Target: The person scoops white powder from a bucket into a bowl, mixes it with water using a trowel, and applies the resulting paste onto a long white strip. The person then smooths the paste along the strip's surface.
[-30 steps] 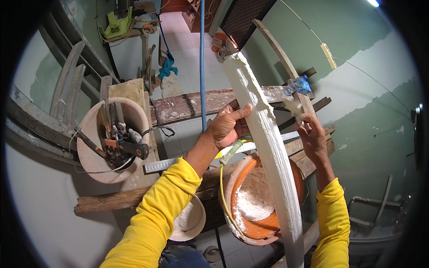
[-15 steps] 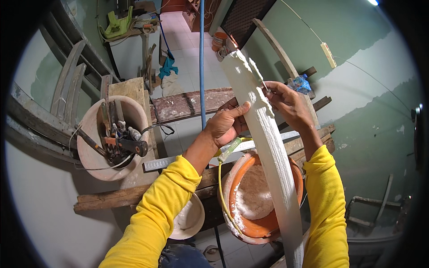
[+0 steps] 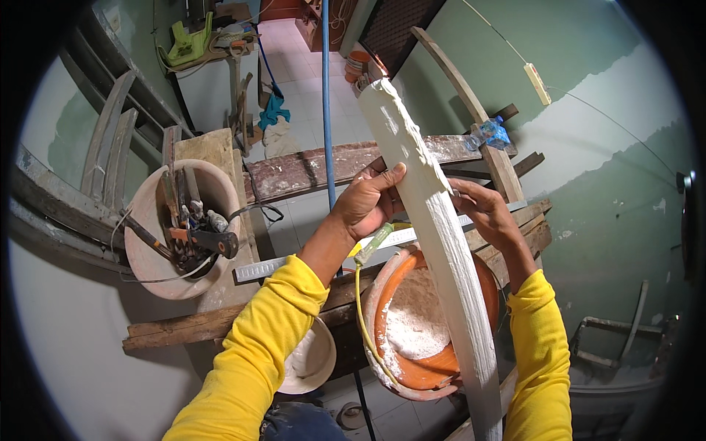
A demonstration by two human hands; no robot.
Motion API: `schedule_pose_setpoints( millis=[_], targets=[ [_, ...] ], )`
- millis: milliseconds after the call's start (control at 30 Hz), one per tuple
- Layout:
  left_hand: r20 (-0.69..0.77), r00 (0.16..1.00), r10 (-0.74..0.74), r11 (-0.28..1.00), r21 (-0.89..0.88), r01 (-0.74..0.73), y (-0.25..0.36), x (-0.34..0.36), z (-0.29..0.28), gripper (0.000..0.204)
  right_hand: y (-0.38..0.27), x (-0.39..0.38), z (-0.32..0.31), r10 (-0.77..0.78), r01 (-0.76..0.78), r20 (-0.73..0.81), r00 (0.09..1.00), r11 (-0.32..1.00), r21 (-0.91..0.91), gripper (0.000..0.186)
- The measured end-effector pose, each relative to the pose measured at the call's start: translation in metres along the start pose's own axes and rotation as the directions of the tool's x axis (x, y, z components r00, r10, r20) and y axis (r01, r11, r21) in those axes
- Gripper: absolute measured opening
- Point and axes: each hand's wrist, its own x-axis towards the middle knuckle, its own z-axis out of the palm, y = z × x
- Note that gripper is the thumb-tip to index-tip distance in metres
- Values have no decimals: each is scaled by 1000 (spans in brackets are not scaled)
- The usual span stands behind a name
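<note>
A long white board (image 3: 423, 184) slants from the upper middle down to the lower right, its right edge coated with rough white paste. My left hand (image 3: 368, 198) grips it from the left, thumb on its face and fingers behind. At the board's right edge, my right hand (image 3: 482, 209) has its fingers bent together; whatever they pinch is hidden by the board and the hand. Below the board sits an orange tub (image 3: 380, 312) with white powder and paste inside. A green-handled lamp or tool (image 3: 373, 245) on a yellow cord lies beside the tub.
On the left, a bucket (image 3: 147, 257) holds a hammer and several tools. A small bowl (image 3: 327, 360) of white paste stands below my left forearm. Wooden planks (image 3: 191, 327) and a metal bar (image 3: 257, 270) cross the workspace. A blue pipe (image 3: 327, 110) rises in front; a plastic bottle (image 3: 494, 132) lies at right.
My right hand has moved down along the board's right edge. The thin paste-covered tool seen in it before is now out of sight. My left hand keeps its grip.
</note>
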Motion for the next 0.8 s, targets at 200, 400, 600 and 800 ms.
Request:
schedule_pose_setpoints(
  millis=[200, 400, 600, 800],
  targets=[
    [1, 1000, -4, 1000, -5, 4, 1, 0, 6, 33, 18, -20, -21, -9, 8, -155, 988, 1000, -9, 37],
    [28, 1000, 3, 1000, -3, -3, 0, -1, 6, 32, -4, 57, 12, -176, 145, -214, 961, 978, -153, 33],
    [28, 1000, 2, 1000, 16, -3, -1, 0, 5, 33, -18, 83, 7, -133, 85, -215, 968, 973, -217, 30],
    [21, 1000, 6, 1000, -30, -6, -1, 0, 4, 35, -11, 2, 12, -147, 143, -70, 987, 988, -54, 36]
  ],
)
